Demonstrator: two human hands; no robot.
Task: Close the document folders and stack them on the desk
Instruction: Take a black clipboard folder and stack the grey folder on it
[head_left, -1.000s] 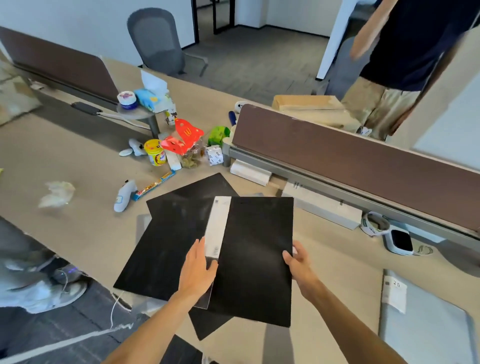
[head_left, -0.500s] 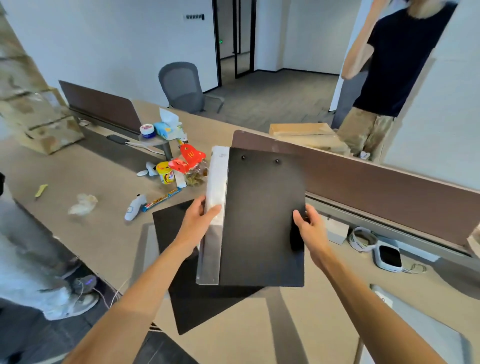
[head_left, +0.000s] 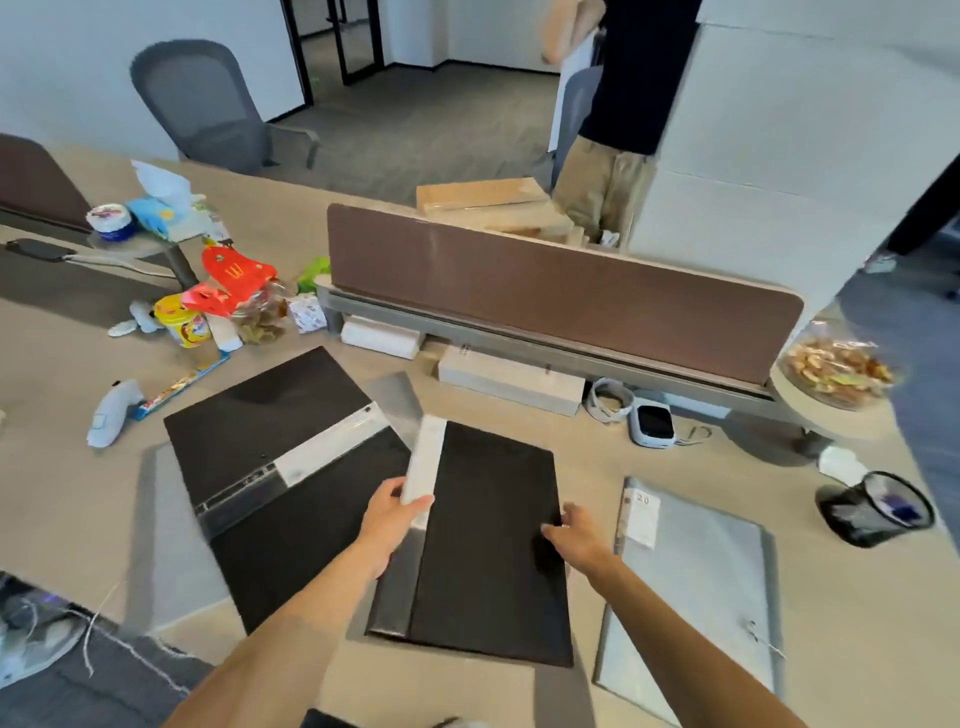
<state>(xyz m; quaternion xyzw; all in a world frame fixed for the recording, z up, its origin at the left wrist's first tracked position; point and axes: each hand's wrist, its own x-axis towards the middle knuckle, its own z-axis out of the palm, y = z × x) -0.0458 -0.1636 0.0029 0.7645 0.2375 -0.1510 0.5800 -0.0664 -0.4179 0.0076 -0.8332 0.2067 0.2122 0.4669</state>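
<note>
- The closed black folder (head_left: 493, 540) is held between both hands near the front middle of the desk (head_left: 62, 493); whether its lower edge rests on the desk cannot be told.
- The left hand (head_left: 389, 519) grips the folder's pale spine strip at its left edge, thumb on top, fingers under.
- The right hand (head_left: 571, 535) grips the right edge, fingers curled over the cover.
- 1 open black folder (head_left: 280, 467) lies flat to the left, its clip mechanism exposed; it is not yet closed.
- 1 grey folder (head_left: 696, 587) lies closed to the right, just beside the held one.
- Judgement: the folder looks light and stiff, a flat board with smooth, possibly slippery covers. Hold it at the spine and the opposite edge, as now, so the cover stays shut.
- The mesh pen cup (head_left: 878, 506) lies tipped over at the far right, well apart.
</note>
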